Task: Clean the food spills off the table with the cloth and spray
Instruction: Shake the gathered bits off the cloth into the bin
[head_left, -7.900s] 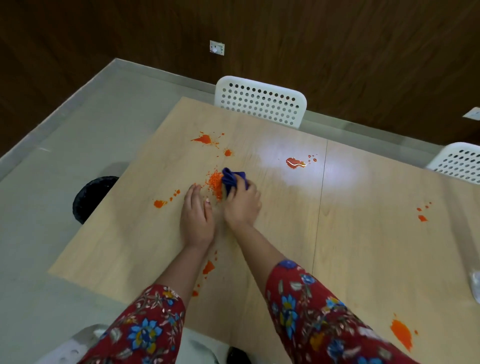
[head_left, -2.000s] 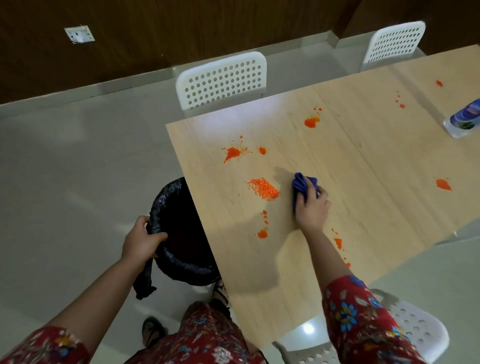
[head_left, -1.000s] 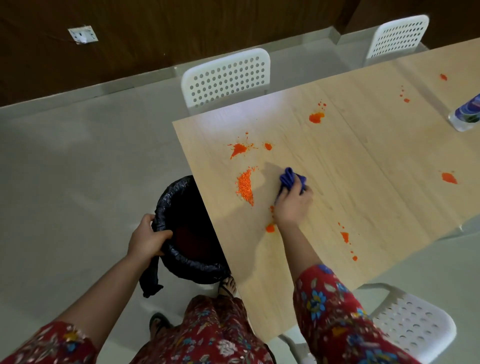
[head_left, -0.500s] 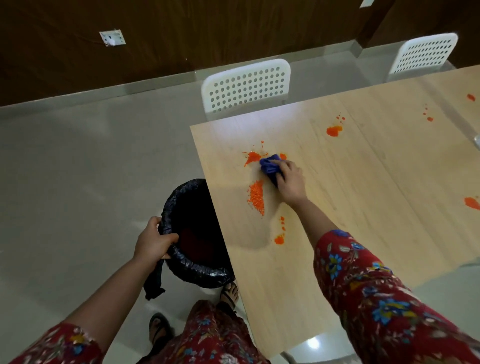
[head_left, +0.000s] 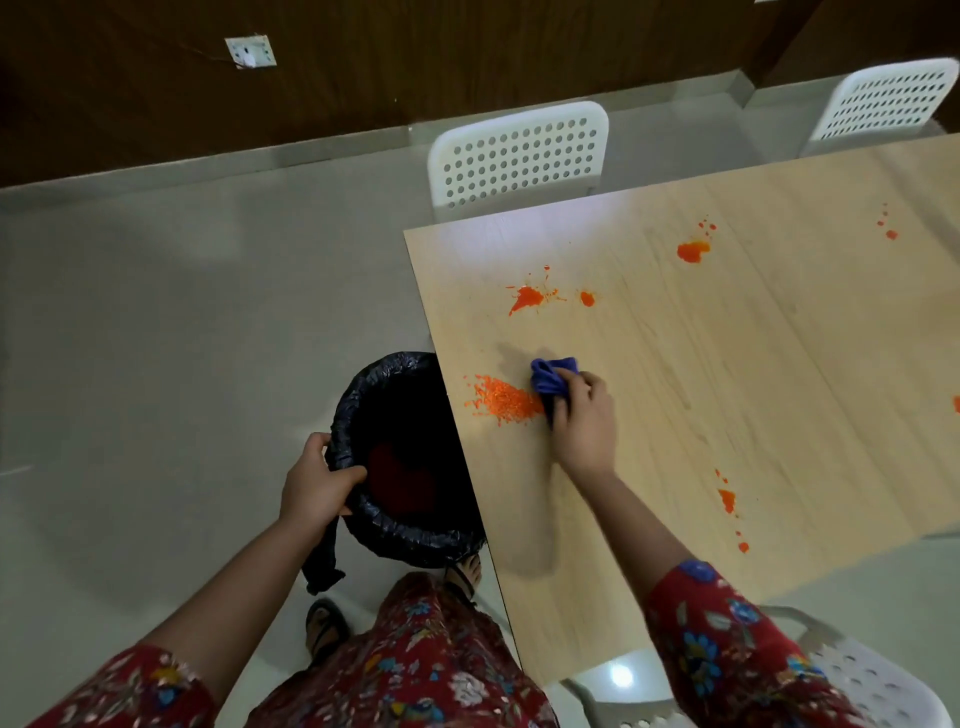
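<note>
1. The right hand (head_left: 584, 421) presses a bunched dark blue cloth (head_left: 551, 378) onto the pale wood-grain counter (head_left: 753, 374), its fingers (head_left: 574, 387) curled tightly around the fabric.
2. The cloth touches the right edge of a scattered pile of orange crumbs (head_left: 501, 399), which lies near the counter's left edge.
3. The left hand (head_left: 314, 483) grips the near rim of a round bin lined with a crinkled black plastic bag (head_left: 402, 462), fingers clamped over the lining.
4. The bin stands on the grey floor, tucked partly under the counter's left edge, just beside the crumb pile.
5. Something dark red seems to sit inside the bin; the view is too dim to tell what.
6. Orange splashes mark the counter elsewhere: a splatter (head_left: 525, 299) beyond the cloth, a blob (head_left: 693, 252) farther back, and small spots (head_left: 727, 500) to the right of the forearm.
7. Two white perforated plastic chairs (head_left: 519, 156) stand along the counter's far side.
8. Red floral sleeves (head_left: 727, 649) cover both upper arms.
</note>
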